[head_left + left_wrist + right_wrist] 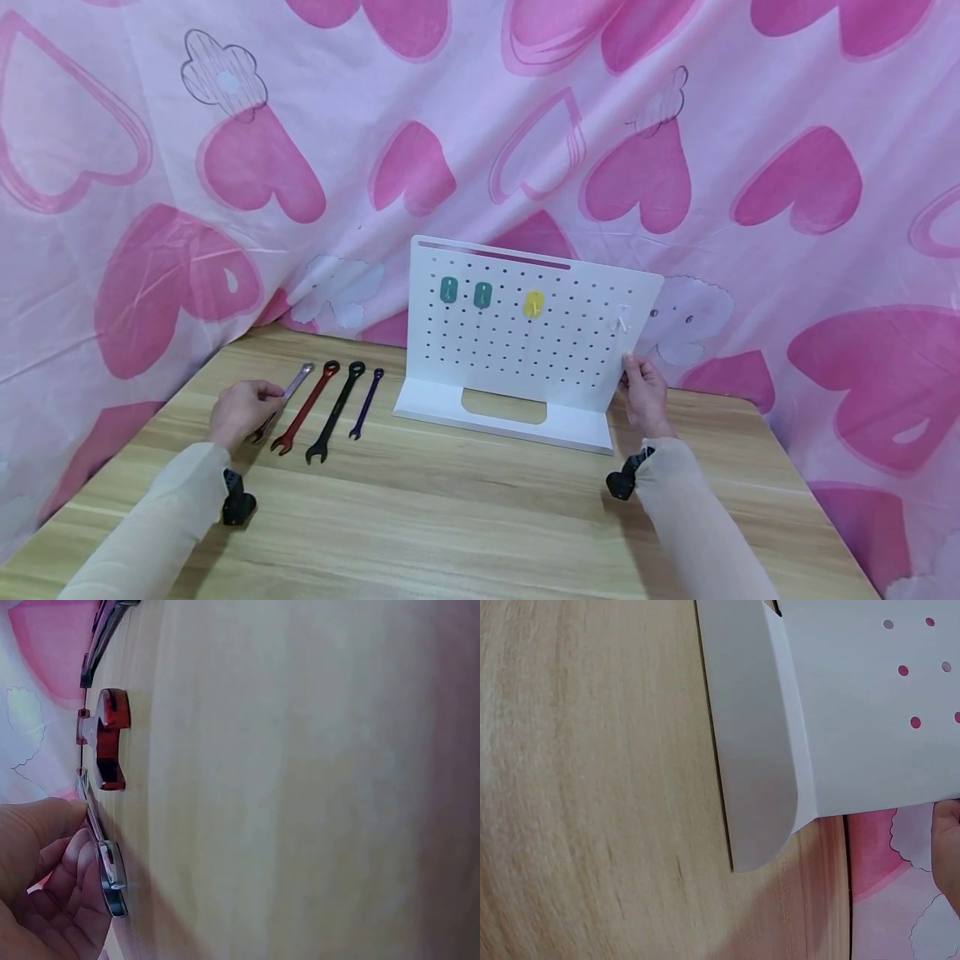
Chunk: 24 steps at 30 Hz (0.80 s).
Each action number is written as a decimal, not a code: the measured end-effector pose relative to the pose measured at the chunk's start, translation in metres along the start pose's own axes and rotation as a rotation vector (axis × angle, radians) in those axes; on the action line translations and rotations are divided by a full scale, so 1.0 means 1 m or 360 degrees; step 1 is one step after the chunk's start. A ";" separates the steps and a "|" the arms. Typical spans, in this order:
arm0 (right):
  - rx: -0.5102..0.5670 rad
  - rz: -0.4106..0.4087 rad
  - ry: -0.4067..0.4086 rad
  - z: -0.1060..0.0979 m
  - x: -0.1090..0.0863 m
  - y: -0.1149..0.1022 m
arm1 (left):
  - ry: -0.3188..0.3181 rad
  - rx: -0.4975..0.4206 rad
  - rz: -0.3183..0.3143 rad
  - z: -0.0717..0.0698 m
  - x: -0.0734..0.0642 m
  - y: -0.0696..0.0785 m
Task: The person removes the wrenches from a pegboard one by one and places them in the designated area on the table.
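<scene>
My left hand (243, 410) pinches the silver combination wrench (298, 380), the leftmost in a row on the table. In the left wrist view, thumb and fingers meet on the shaft of that silver wrench (112, 864), just behind its open end. A red wrench (306, 408), a larger black one (337, 412) and a small purple one (366, 405) lie to the right. The white pegboard (517, 354) stands upright on its base, slightly angled. At its right edge my right hand (645, 393) grips the panel, the thumb on the front; the other fingers are mostly hidden behind.
On the pegboard sit two green hooks (448, 290), a yellow hook (533, 303) and a clear hook (621, 320). The wooden table (450, 525) reaches back to a pink heart-patterned curtain (465, 108) behind and at both sides.
</scene>
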State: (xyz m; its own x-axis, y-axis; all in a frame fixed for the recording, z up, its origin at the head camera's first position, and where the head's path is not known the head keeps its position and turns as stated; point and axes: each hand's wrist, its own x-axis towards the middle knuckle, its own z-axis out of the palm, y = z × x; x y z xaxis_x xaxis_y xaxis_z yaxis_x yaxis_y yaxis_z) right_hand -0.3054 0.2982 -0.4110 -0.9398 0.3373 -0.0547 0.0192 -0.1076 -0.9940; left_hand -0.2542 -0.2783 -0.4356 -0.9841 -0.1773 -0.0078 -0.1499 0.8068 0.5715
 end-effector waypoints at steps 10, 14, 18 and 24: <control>0.0088 -0.0045 0.0016 0.002 0.003 0.002 | -0.0017 0.0000 0.0013 -0.001 0.001 -0.005; 0.0079 -0.0034 0.0017 0.003 0.003 0.001 | -0.0017 -0.0007 0.0016 0.000 0.002 -0.008; 0.0069 -0.0013 0.0007 0.004 0.002 -0.001 | -0.0014 -0.0012 0.0017 0.000 0.002 -0.008; 0.0100 -0.0020 -0.0012 0.002 0.002 -0.001 | -0.0033 0.0011 -0.0002 -0.001 0.001 -0.004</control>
